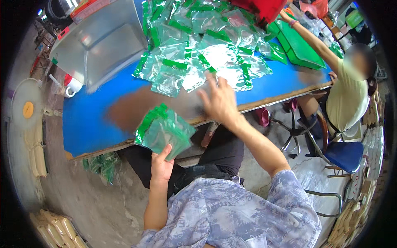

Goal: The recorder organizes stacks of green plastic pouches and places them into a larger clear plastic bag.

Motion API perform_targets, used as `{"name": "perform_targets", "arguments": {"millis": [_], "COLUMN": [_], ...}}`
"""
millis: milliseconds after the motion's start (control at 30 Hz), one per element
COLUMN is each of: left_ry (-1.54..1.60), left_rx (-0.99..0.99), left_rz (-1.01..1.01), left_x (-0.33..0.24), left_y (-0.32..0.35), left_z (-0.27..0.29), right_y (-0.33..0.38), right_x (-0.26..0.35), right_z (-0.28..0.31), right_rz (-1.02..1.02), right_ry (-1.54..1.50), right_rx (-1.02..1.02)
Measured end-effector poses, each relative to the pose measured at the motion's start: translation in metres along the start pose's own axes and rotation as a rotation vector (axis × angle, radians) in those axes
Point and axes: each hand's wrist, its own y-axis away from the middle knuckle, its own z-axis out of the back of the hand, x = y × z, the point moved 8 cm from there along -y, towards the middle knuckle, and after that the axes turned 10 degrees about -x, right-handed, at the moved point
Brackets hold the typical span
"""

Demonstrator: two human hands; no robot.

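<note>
My left hand (162, 164) grips a stack of clear plastic packets (167, 131) with green strips along one edge, the thumb lying on top. It is held just in front of the table's near edge. Across the table spreads a large heap of similar clear packets (171, 64), each with a green band. Over the near side of this heap reaches my right hand (220, 99), its fingers spread and slightly blurred. Its fingertips are at the closest packets; whether they touch one I cannot tell. No packet shows in that hand.
The blue tabletop (82, 124) has worn brown patches. A grey plastic bin (105, 51) stands at the left, beside a white mug (73, 87). Right of the heap lies a green tray (300, 47); a seated person (347, 91) reaches past it toward a red container (262, 8). A fan (28, 109) stands far left.
</note>
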Motion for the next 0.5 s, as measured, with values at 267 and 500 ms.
{"name": "perform_targets", "arguments": {"millis": [267, 500], "left_ry": [-0.106, -0.029], "left_rx": [0.095, 0.043], "left_rz": [0.043, -0.065], "left_x": [0.003, -0.012], "left_y": [0.007, 0.009], "left_z": [-0.006, 0.006], "right_y": [0.080, -0.004], "right_x": [0.016, 0.060], "right_z": [0.013, -0.053], "right_rz": [0.032, 0.144], "right_ry": [-0.291, -0.361], "right_rx": [0.091, 0.154]}}
